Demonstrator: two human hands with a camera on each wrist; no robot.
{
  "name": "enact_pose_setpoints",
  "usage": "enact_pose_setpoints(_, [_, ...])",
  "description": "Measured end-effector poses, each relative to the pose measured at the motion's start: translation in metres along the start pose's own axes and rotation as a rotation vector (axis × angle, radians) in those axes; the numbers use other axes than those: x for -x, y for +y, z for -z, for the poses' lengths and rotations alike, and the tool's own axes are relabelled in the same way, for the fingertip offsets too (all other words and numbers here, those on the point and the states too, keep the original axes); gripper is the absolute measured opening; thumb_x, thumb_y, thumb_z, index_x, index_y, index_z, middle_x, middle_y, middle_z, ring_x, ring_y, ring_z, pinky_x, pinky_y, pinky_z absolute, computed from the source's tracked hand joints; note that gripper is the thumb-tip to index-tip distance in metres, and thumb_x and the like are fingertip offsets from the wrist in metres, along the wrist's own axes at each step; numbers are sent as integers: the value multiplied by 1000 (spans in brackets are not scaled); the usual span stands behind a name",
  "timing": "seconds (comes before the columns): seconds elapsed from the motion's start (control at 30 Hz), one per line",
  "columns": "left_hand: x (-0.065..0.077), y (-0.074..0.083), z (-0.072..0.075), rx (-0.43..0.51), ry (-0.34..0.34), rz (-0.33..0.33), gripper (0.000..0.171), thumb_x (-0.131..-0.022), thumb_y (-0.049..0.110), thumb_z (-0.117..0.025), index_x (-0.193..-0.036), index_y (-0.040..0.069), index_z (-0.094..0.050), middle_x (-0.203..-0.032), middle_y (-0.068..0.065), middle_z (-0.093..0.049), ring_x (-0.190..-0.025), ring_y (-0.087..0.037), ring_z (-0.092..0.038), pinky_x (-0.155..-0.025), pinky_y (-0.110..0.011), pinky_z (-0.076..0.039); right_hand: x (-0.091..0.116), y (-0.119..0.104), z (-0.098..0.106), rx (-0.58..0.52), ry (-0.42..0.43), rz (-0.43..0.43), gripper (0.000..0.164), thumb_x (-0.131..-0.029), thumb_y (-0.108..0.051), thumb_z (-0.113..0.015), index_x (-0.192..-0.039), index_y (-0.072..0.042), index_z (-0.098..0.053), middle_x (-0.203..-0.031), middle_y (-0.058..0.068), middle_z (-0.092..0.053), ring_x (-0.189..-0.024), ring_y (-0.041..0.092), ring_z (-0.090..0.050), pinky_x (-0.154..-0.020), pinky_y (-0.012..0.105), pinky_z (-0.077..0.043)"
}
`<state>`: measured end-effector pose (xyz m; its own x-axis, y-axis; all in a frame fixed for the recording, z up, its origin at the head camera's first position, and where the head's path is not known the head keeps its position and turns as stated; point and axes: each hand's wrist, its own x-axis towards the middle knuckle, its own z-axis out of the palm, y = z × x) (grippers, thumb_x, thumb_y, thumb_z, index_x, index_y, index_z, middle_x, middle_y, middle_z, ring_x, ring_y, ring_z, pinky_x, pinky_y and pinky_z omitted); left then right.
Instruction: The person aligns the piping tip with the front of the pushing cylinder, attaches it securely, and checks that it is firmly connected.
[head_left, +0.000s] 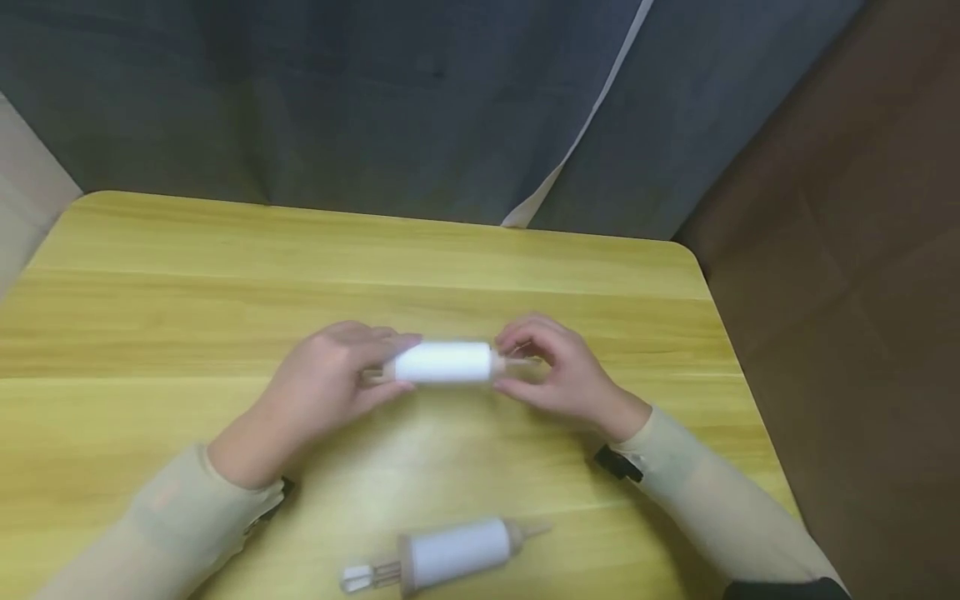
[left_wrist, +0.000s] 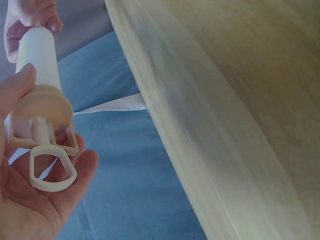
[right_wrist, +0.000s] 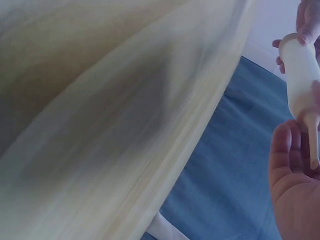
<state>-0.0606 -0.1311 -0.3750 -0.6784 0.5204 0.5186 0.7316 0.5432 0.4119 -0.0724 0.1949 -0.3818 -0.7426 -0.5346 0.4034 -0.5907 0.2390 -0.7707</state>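
Observation:
Both hands hold a white syringe-like tube (head_left: 442, 362) level above the table. Its left end is gripped by my left hand (head_left: 322, 379), thumb and fingers on opposite sides of the beige collar. In the left wrist view, a pale ring handle (left_wrist: 55, 186) and a beige bracket stick out from that end over the palm. My right hand (head_left: 562, 371) pinches the opposite end, its fingers round the cap. A thin beige nozzle (right_wrist: 313, 142) points out over the right palm. A second, similar white tube (head_left: 461, 552) lies nearer the body, slightly blurred.
A wooden table (head_left: 187, 242) with rounded far corners bears everything. Behind it hangs a dark blue-grey curtain (head_left: 337, 108) with a pale strip (head_left: 592, 117). A brown panel (head_left: 847, 292) stands along the right edge.

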Motion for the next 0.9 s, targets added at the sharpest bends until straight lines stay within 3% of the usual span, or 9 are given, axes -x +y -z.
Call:
enact_pose_setpoints(0.1, [0, -2, -1, -16, -9, 2, 55, -78, 30, -96, -125, 9, -79, -110, -18, -79, -95, -38, -76, -83, -57, -63, 0, 1, 1, -10, -6, -15, 35, -79, 13, -87, -105, -1, -68, -114, 14, -72, -102, 25, -71, -89, 37, -64])
enact_pose_setpoints(0.27, [-1, -3, -3, -31, -4, -11, 56, -78, 31, -96, -126, 8, -79, -110, -18, -79, -95, -38, -76, -83, -56, -63, -2, -2, 2, -77, -32, -125, 30, -89, 7, -82, -113, 2, -66, -112, 12, -73, -100, 24, -73, -91, 38, -63])
enact_pose_setpoints(0.43, [-2, -4, -5, -39, -6, -27, 56, -78, 32, -95, -126, 8, -79, -110, -18, -79, -93, -37, -76, -82, -56, -64, -1, -3, 1, -77, -54, -189, 25, -93, 3, -79, -115, 3, -68, -111, 12, -74, -99, 24, -72, -92, 37, -63])
enact_pose_setpoints(0.67, [-1, -2, -6, -72, -3, -25, 55, -80, 32, -94, -127, 7, -78, -110, -19, -79, -94, -39, -76, -82, -56, -63, -2, -3, 2, -153, -45, -265, 21, -92, 6, -78, -111, 4, -71, -112, 14, -76, -101, 26, -74, -90, 39, -64])
enact_pose_setpoints(0.9, [-1, 3, -5, -126, 33, -69, 52, -83, 32, -89, -128, 7, -77, -111, -18, -78, -96, -40, -75, -82, -57, -63, -5, -8, 4, -244, -37, -423, 20, -93, 7, -77, -112, 8, -70, -113, 16, -75, -102, 25, -74, -89, 37, -64])
